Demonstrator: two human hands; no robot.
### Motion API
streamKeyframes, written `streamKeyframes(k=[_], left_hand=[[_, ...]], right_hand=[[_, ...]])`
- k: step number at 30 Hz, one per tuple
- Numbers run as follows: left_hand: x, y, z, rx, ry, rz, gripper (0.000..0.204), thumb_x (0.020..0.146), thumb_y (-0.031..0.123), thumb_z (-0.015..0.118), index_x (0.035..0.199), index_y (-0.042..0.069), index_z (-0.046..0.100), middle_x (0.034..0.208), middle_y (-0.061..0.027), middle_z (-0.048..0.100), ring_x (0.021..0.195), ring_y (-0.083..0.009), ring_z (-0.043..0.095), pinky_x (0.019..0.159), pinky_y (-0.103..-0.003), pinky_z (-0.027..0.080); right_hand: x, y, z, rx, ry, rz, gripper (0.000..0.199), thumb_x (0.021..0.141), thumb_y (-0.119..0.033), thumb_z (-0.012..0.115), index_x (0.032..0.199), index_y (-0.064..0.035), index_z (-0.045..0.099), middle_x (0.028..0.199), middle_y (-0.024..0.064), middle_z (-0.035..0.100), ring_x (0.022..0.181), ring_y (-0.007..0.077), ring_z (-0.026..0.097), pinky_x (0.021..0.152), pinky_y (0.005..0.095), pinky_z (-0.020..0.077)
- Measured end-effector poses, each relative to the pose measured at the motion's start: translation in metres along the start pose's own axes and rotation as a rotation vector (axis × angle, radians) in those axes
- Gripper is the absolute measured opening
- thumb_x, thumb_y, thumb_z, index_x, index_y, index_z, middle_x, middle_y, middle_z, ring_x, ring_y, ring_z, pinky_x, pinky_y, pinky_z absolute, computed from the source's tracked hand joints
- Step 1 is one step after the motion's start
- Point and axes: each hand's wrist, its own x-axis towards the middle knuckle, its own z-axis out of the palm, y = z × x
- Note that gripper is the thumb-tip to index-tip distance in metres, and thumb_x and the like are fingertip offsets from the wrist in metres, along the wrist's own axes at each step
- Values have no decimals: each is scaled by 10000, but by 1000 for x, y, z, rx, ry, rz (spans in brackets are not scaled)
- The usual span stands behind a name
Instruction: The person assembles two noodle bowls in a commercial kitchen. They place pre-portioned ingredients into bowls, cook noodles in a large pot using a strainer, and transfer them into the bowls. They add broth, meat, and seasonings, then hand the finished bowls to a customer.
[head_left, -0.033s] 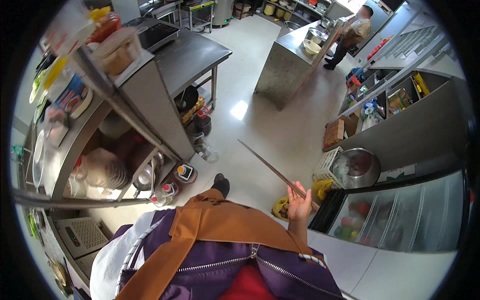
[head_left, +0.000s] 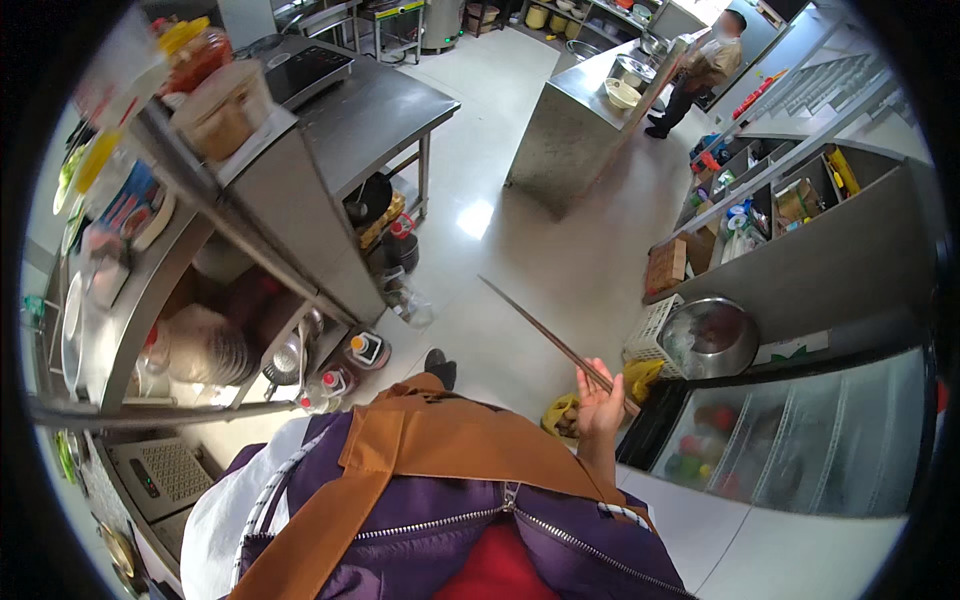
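Long brown wooden chopsticks [head_left: 535, 325] lie slantwise across my right hand [head_left: 600, 406]. Their thin ends point ahead and to the left, over the tiled floor. The palm is partly turned up, and the thumb and fingers close round the thicker part. Just below that hand, a yellow bag [head_left: 560, 414] with brown lumpy contents stands on the floor. A glass-topped chest fridge [head_left: 790, 430] is to the hand's right. My left hand is out of view.
On my left are a steel counter [head_left: 150, 290] with tubs and shelves, and oil bottles [head_left: 367, 350] on the floor. A large steel bowl [head_left: 725, 335] and a white basket [head_left: 655, 328] stand at right. Beyond a steel-sided counter [head_left: 560, 150], another person [head_left: 708, 70] stands.
The surroundings have shifted slightly in my view, most of them a little to the left. My right hand still holds the chopsticks in nearly the same pose.
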Motion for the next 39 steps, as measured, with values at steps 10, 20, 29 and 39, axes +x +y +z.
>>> streamKeyframes(k=[10, 20, 29, 39], left_hand=[[114, 369, -148, -458, 44, 97, 232, 841, 253, 515, 921, 44, 576, 774, -49, 553, 546, -117, 506, 452, -254, 404], [304, 488, -147, -425, 285, 195, 227, 754, 231, 579, 854, 32, 626, 772, -78, 602, 688, -179, 572, 597, -313, 459], [316, 634, -229, -403, 432, 204, 340, 795, 240, 554, 1017, -17, 564, 936, -135, 618, 870, -215, 589, 754, -313, 448], [385, 823, -386, -54, 313, 326, 421, 807, 294, 582, 1120, 17, 530, 1069, -177, 537, 908, -287, 568, 792, -341, 457]], right_hand=[[189, -44, 46, 96, 176, -172, 424, 940, -324, 339, 1041, 45, 524, 990, 123, 590, 871, 227, 567, 805, 336, 483], [486, -4, 77, 34, -2, -106, 304, 931, -255, 410, 870, -10, 579, 900, 100, 590, 827, 202, 568, 786, 330, 498], [695, 15, 267, -204, -359, 39, 216, 936, -203, 421, 914, -7, 508, 911, 81, 547, 840, 149, 534, 762, 298, 493], [843, 44, 430, -257, -333, 158, 186, 912, -198, 474, 890, -33, 558, 924, 55, 573, 850, 130, 564, 799, 266, 507]])
